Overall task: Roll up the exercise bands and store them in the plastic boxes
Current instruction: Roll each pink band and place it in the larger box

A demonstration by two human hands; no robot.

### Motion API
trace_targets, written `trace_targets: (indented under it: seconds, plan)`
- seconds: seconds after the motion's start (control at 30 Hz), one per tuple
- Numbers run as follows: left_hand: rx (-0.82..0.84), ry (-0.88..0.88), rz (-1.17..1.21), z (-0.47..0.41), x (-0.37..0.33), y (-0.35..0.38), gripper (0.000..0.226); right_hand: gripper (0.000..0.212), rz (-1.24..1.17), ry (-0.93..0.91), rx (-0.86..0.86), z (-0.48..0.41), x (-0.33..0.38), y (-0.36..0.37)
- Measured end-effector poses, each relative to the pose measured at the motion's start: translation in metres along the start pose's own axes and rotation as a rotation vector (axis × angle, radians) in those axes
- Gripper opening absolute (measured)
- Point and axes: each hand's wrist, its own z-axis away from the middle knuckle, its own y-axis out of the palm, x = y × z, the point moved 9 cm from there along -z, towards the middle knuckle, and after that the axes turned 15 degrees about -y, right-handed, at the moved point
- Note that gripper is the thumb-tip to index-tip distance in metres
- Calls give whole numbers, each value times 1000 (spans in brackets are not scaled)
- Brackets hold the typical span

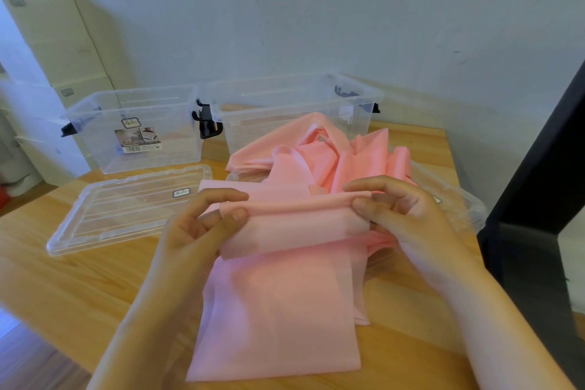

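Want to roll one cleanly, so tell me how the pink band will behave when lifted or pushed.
Probably floppy: the pink band lies flat on the table and folds over where the left hand and right hand pinch it. Likely thin and light: the heap behind crumples into loose folds. A push would probably bunch it, not slide it.

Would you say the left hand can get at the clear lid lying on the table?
Probably yes: the lid lies just beside the left hand, nothing between, though that hand pinches the pink band.

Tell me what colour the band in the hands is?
The band is plain pink, seen in the head view.
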Motion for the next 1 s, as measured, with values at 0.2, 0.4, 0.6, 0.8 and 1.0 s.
trace_targets:
  seconds: [0.2, 0.4, 0.6, 0.8, 1.0]
  plan:
    - [21, 22, -54, -2, 0, -4, 60, 19, -55, 45, 14, 3, -4, 1]
    - [-41, 22, -81, -1, 1, -2, 15, 13, -43, 27, -14, 2, -1, 1]
    - [-86, 63, -150, -2, -2, -3, 19, 22, 16, 35, -18, 2, -4, -1]
    - [-22, 26, -130, -3, 2, -1, 16, 14, 44, -18, -23, 0, 1, -2]
    - [17, -14, -52, -4, 7, -1, 15, 22, -15, -26, -29, -1, 2, -2]
